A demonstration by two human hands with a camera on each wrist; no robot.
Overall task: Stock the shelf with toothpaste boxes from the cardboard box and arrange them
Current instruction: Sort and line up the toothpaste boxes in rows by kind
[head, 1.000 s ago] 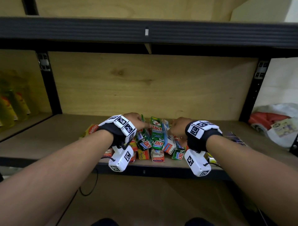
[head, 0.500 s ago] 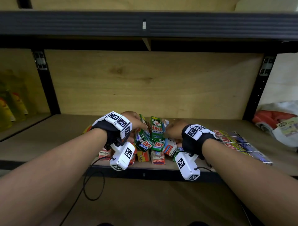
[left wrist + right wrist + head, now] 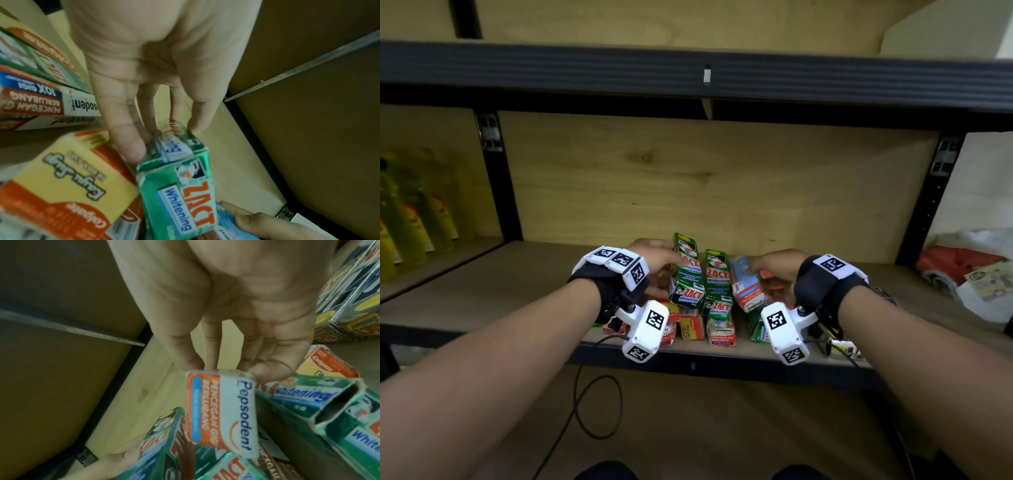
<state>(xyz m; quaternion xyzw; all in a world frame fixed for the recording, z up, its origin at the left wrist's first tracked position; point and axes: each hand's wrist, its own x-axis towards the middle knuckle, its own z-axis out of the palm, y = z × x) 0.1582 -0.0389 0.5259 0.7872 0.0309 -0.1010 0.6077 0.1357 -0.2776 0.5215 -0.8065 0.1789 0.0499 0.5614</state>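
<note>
A pile of toothpaste boxes [image 3: 717, 308] lies at the front middle of the wooden shelf [image 3: 482, 284]. My left hand [image 3: 659, 263] pinches the far end of a green Zact Whitening box [image 3: 686, 270], seen close in the left wrist view as the Zact box [image 3: 179, 178] between thumb and fingers. My right hand [image 3: 774, 270] holds a white and orange Pepsodent box [image 3: 746, 284] by its far end; the right wrist view shows the same Pepsodent box [image 3: 222, 410] tilted above other green boxes. Colgate boxes [image 3: 68, 186] lie underneath. No cardboard box is in view.
Yellow bottles [image 3: 410, 219] stand in the bay to the left. Plastic bags [image 3: 969, 267] lie at the right end. Dark flat boxes [image 3: 359, 288] sit right of the pile. The upper shelf beam [image 3: 688, 78] hangs low overhead. A cable [image 3: 592, 404] loops below the shelf edge.
The left hand has lifted and straightened the green Zact box on the pile. The right hand has raised the Pepsodent box beside it. Both hands stay over the pile.
</note>
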